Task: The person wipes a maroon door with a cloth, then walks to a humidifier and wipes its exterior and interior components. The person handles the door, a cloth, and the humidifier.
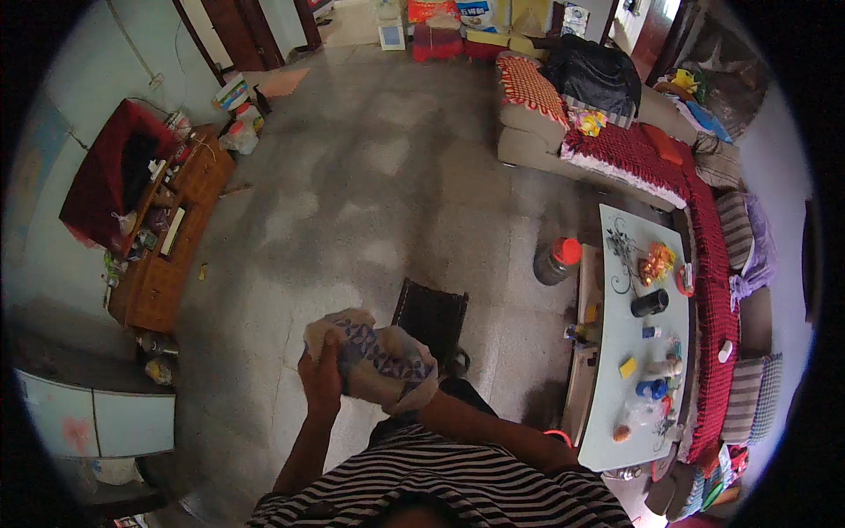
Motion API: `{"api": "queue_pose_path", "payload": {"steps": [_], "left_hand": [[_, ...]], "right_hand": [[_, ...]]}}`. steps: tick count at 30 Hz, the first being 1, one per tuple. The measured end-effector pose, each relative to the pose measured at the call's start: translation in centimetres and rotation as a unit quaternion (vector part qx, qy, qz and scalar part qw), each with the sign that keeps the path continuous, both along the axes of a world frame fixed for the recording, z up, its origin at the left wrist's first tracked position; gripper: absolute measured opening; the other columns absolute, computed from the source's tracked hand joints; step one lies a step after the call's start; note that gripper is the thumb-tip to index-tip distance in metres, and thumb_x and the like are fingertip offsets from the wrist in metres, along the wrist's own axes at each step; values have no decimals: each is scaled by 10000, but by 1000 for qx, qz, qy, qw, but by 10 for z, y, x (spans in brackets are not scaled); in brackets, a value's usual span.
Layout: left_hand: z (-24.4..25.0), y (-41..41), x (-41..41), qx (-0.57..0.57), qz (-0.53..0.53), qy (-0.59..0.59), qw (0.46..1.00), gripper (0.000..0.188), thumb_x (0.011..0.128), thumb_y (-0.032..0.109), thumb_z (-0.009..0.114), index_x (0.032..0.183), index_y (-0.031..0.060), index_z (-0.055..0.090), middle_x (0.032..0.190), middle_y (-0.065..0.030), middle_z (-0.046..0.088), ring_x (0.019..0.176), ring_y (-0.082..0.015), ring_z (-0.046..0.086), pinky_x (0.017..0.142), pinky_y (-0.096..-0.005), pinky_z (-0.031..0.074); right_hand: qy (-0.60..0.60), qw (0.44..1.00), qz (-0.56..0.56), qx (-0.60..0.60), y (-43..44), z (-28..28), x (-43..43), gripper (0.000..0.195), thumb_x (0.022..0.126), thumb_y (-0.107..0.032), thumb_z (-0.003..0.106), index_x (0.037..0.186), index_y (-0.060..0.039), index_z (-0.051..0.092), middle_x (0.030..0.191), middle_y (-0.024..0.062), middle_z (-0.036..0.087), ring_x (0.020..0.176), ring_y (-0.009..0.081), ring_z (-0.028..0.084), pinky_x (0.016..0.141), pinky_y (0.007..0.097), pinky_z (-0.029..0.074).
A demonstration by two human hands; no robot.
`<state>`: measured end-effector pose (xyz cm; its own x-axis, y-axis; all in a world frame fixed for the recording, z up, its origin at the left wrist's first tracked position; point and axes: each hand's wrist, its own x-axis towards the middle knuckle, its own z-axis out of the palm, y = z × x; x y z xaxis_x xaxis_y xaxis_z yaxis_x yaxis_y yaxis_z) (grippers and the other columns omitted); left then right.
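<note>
My left hand (322,379) grips the left side of a crumpled beige cloth item (383,360) with a blue patterned band, its thumb lying over the near face. The item is held up in front of my striped shirt. My right forearm (488,426) reaches to its lower right edge, where the cloth hides my right hand. Just beyond the cloth, a small black stool (430,313) stands on the tiled floor.
A glass-topped coffee table (610,389) with bottles and packets stands at the right, before a sofa (541,138) with red covers. A large flask with a red lid (566,252) is on the floor beside it. At the left is a wooden cabinet (155,297).
</note>
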<state>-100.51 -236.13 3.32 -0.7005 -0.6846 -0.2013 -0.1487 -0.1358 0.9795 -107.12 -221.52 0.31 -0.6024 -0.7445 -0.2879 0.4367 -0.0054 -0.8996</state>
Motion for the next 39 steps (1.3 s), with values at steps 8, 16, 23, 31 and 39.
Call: {"api": "queue_pose_path", "payload": {"steps": [8,16,23,31,39], "left_hand": [[6,-71,-75,35,84,-47,995,381,978,338,575,1088,-23,621,994,-60,643,887,-155,594,788,-318,490],[6,-190,-170,28,11,-9,1000,376,985,341,567,1085,-17,620,1003,-45,642,898,-138,586,797,-309,480],[34,-260,-235,14,-18,19,1000,343,991,312,568,1038,-23,623,949,-35,635,851,-129,570,772,-298,472],[9,-302,-318,-29,-27,5,999,342,986,318,573,1009,-20,620,927,-37,623,814,-131,544,748,-306,461],[12,-338,-452,-3,96,45,994,427,951,371,622,1134,-14,595,1077,-76,622,972,-200,585,848,-353,475]], "right_hand": [[50,998,-40,26,-91,27,-81,382,771,-243,761,1094,-79,638,1021,16,678,899,136,660,802,263,532],[190,972,-139,18,-197,35,-157,445,728,-279,826,1067,-56,641,1026,53,685,905,143,669,806,267,543],[424,890,-140,89,-270,44,-217,387,775,-295,781,1056,-65,645,991,78,699,856,179,692,788,286,558],[476,859,-166,88,-324,23,-298,392,869,-285,690,1174,-54,604,1082,107,672,918,216,679,822,296,552],[17,963,-16,-268,-396,-11,-454,352,988,-235,553,1274,-31,531,1292,96,561,1150,188,567,1000,356,471]]}}
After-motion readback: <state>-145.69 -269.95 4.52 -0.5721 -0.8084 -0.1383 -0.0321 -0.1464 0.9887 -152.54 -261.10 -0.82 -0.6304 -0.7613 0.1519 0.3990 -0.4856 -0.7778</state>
